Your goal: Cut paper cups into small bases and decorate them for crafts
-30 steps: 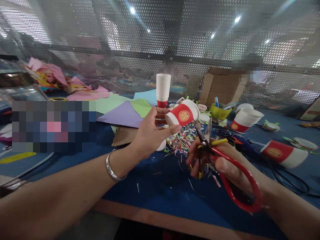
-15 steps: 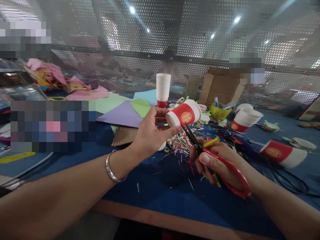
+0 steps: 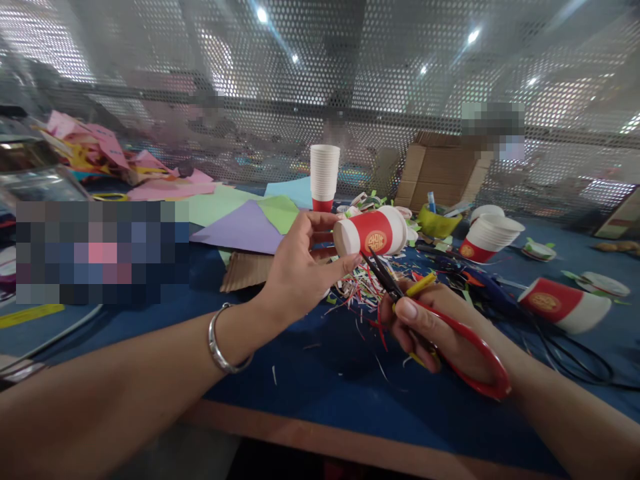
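My left hand point(image 3: 303, 267), with a silver bangle at its wrist, grips a red and white paper cup point(image 3: 369, 232) tipped on its side, its base toward my palm. My right hand point(image 3: 425, 323) is closed around red-handled scissors point(image 3: 483, 360). A yellow stick-like piece point(image 3: 421, 285) also pokes out at these fingers; what it belongs to is unclear. The dark scissor blades are slightly parted, their tips close to the cup's lower side. Whether they touch the cup I cannot tell. Thin paper scraps point(image 3: 357, 290) lie heaped on the table behind the blades.
A tall cup stack point(image 3: 325, 177) stands behind my left hand. Coloured paper sheets point(image 3: 240, 227) lie to its left. Rightward are more stacked cups point(image 3: 490, 239), a cup on its side point(image 3: 565, 305), a yellow-green bowl point(image 3: 440, 221), a black cable point(image 3: 575, 363) and a cardboard box point(image 3: 443, 173).
The cup in my left hand has turned a little and lies more level. My right hand and the scissors have shifted only slightly, with the handle a bit further right.
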Tool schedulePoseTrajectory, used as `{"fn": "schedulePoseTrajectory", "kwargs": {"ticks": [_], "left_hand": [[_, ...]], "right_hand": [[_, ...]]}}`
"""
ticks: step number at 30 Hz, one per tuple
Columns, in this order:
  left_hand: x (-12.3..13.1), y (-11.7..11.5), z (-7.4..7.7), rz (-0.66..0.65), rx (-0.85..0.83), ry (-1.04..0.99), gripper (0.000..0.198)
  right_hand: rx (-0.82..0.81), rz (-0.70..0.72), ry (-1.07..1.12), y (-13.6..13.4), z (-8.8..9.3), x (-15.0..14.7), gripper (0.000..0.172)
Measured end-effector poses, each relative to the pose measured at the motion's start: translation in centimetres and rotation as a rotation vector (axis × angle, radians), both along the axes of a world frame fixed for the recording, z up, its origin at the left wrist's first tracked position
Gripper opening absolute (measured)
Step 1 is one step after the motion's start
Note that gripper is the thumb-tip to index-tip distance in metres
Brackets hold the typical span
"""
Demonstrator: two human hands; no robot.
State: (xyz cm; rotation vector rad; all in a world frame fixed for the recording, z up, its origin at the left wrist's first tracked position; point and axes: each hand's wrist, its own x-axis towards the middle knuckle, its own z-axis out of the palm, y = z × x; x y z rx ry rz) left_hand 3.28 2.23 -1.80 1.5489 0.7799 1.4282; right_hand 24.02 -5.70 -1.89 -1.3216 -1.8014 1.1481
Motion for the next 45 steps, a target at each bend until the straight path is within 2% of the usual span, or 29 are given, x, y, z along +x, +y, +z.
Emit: {"fn": "schedulePoseTrajectory", "kwargs": {"ticks": [3,8,12,18,22,27,30,35,45], "left_hand": [[0.0,0.1,-0.2,-0.001,0.013,0.001,0.051],[-0.2,0.0,-0.2,-0.022,0.053,0.039,0.049],[-0.2,-0.3,-0.1,-0.032,0.069,0.051,0.045],[0.0,-1.1,-0.2,-0.098,0.105,0.212,0.043],[0.0,-1.2,-0.3,0.011,0.114,0.227,0.051],[-0.1,-1.6,-0.2,0.062,0.219,0.33,0.041],[-0.3,-1.8,0.2,0.031,0.217,0.404,0.036],[-0.6,-1.7,1.1,-0.105,0.09,0.43,0.035],[-1.0,-1.6,1.6,-0.058,0.143,0.558,0.034]], "right_hand": [[-0.13,0.019,0.018,0.2,0.3,0.2,0.069],[-0.198,0.035,0.044,0.2,0.7,0.1,0.069],[-0.173,0.061,0.062,0.0,0.8,-0.2,0.068],[-0.132,0.038,0.026,0.4,0.8,-0.4,0.075],[-0.098,0.027,0.04,0.6,0.6,-0.5,0.073],[-0.078,0.014,0.046,0.3,0.1,-0.8,0.069],[-0.068,0.001,0.046,0.2,0.0,-0.9,0.068],[-0.03,0.015,0.03,0.1,0.1,-1.0,0.068],[-0.032,0.013,-0.01,-0.4,0.6,-1.5,0.071]]}}
